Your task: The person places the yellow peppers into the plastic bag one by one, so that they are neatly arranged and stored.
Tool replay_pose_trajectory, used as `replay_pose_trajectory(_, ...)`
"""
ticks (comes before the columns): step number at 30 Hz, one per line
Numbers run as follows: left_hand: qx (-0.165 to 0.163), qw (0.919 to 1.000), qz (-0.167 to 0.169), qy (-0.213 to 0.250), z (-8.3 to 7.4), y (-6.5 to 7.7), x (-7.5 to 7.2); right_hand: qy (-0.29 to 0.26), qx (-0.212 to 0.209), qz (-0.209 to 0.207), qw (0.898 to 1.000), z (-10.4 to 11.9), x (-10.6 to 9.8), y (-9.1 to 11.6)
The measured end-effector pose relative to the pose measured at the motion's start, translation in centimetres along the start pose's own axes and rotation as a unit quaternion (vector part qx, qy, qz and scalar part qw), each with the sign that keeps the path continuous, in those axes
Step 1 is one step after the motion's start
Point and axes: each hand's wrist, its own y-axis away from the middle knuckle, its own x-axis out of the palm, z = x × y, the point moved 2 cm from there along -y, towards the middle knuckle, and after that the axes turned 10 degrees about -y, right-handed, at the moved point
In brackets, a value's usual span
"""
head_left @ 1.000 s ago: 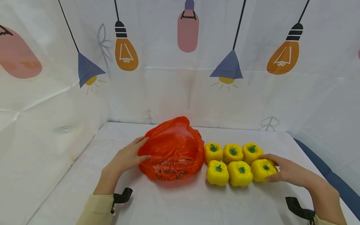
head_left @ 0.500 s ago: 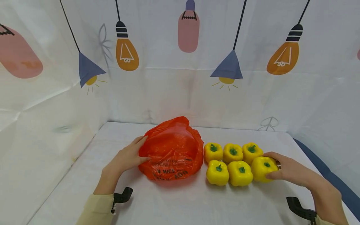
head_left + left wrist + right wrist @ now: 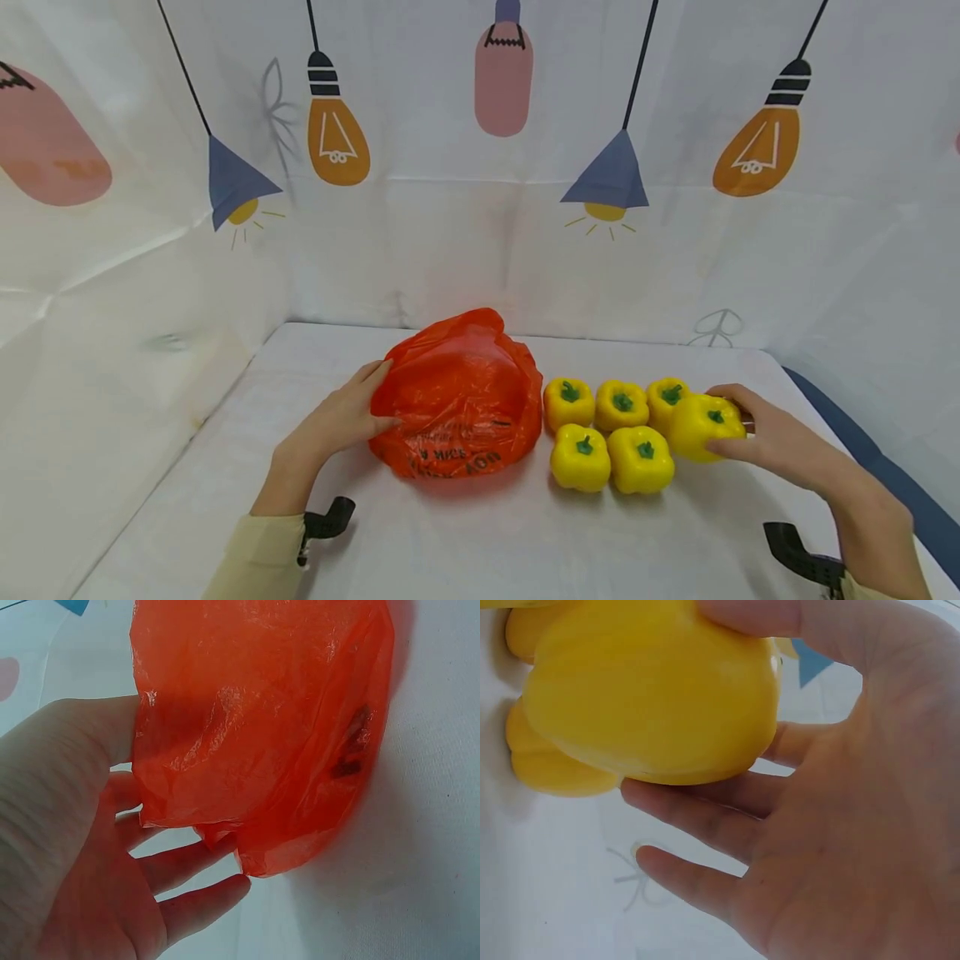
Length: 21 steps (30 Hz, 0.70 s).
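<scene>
Pepper point(image 3: 703, 427), blocky, yellow: our right hand point(image 3: 783, 446) grips it right of the red plastic bag point(image 3: 465, 400) our spread left hand point(image 3: 333, 421) touches.

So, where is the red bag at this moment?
In the head view, the red bag sits left of the yellow peppers, with the left fingers at its left edge.

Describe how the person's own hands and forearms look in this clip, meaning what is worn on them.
The left hand and right hand are ungloved. The left sleeve is plain pale yellow; only a sliver of a similar right sleeve shows. A curved black left wrist mount and matching right wrist mount jut inward.
</scene>
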Motion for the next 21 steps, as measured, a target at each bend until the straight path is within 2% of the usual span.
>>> replay_pose_trajectory(11,0.006,0.9998,0.011,0.014,0.0,-0.1,0.0,-0.021,-0.011,-0.034,0.999,0.8,0.3,0.0)
replay_pose_trajectory(21,0.016,0.9997,0.008,0.016,0.0,-0.1,-0.1,-0.039,-0.033,-0.056,0.997,2.6,0.7,-0.2)
